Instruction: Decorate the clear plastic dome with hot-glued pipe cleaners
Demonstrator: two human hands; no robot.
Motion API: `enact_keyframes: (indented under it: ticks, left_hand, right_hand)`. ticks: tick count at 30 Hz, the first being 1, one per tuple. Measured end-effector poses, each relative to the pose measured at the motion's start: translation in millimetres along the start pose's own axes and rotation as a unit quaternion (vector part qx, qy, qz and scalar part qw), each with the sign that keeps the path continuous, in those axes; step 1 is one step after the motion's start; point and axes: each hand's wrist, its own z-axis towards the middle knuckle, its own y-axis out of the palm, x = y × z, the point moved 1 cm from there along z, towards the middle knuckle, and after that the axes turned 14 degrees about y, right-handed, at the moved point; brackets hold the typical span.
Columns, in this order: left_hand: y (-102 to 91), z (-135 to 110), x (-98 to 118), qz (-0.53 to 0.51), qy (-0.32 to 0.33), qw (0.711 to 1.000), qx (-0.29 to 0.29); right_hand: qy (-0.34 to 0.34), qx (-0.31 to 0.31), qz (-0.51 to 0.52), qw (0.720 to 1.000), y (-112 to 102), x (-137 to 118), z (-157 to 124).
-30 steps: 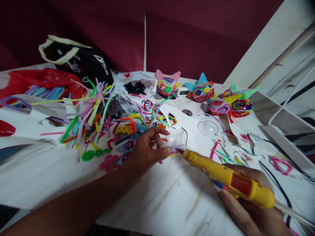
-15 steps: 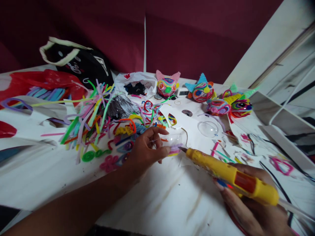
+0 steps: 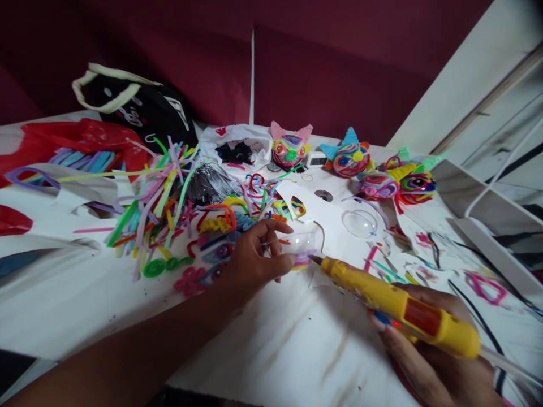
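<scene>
Between the thumb and fingers of my left hand [image 3: 261, 251] is a clear plastic half-ball [image 3: 302, 242], tilted on its side. Purple, pink and yellow pipe cleaner strips [image 3: 303, 261] run along its lower edge. My right hand [image 3: 428, 339] is wrapped round a yellow hot glue gun [image 3: 382, 288], with a glue stick [image 3: 509, 362] coming out of its back end. The gun's dark nozzle points left at the strips, very close to them; whether it touches them I cannot tell. A second clear half-ball [image 3: 360, 224] lies on the table to the right.
Loose pipe cleaners [image 3: 156, 192] are heaped at left, beside a red plastic bag [image 3: 80, 133] and a black tote bag [image 3: 131, 107]. Several colourful eared balls [image 3: 291, 148] stand at the back. Black cables [image 3: 479, 316] and a white tray [image 3: 492, 243] are at right.
The view has shifted very slightly. Both hands keep their grip, and the nozzle stays close to the strips on the half-ball.
</scene>
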Motion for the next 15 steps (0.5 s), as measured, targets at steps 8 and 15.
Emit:
enact_keyframes:
  ticks: [8,15]
  left_hand:
    - [-1.8,0.7,-3.9,0.03,-0.006,0.999,-0.019]
    - [-2.4,0.3,-4.5,0.031,0.002,0.999,-0.027]
  right_hand:
    - [-0.065,-0.024,-0.108,0.992,-6.4,2.3,-2.8]
    - [-0.048,-0.037,-0.057,0.996,-2.8,-3.8,1.3]
